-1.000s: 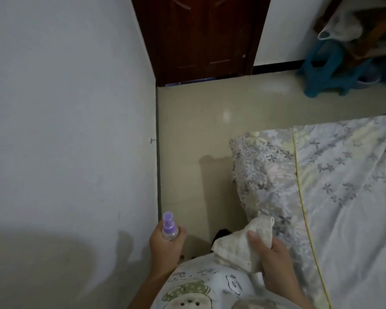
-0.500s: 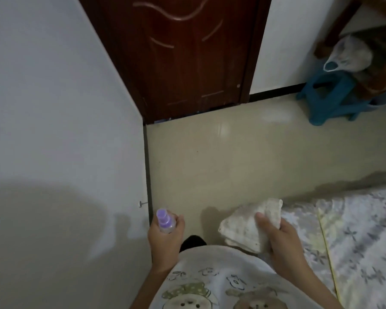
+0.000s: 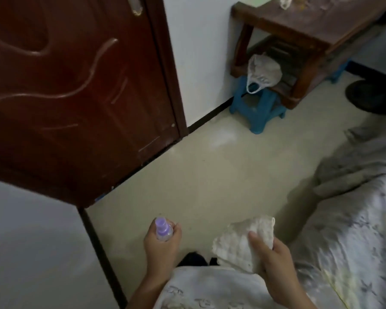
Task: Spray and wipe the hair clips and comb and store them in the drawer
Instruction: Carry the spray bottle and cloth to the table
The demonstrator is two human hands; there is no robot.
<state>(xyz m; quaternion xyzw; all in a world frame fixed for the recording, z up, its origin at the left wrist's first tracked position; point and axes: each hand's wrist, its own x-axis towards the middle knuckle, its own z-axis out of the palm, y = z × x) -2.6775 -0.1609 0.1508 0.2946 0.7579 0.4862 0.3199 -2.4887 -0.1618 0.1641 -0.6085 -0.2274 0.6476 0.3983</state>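
1. So, the left hand (image 3: 163, 246) is wrapped round a small spray bottle (image 3: 163, 229) with a purple nozzle. The bottle stands upright, nozzle up.
2. The right hand (image 3: 270, 262) pinches a folded white cloth (image 3: 239, 244), thumb on top, at about the same height as the bottle and just beside it.
3. No hair clips or comb anywhere in view, and no drawer that I can spot either. Can't tell where they are.
4. What's ahead: a dark red door (image 3: 76, 85) on the left, bare floor (image 3: 210, 175) in the middle, and a wooden table (image 3: 310, 30) at the far right with a blue stool (image 3: 256, 108) tucked by its leg. A flowery bedsheet (image 3: 354, 241) sits on the right.
5. My guess: the clips are over toward that table, which is closer to the cloth hand. Both hands are loaded up and ready, though.
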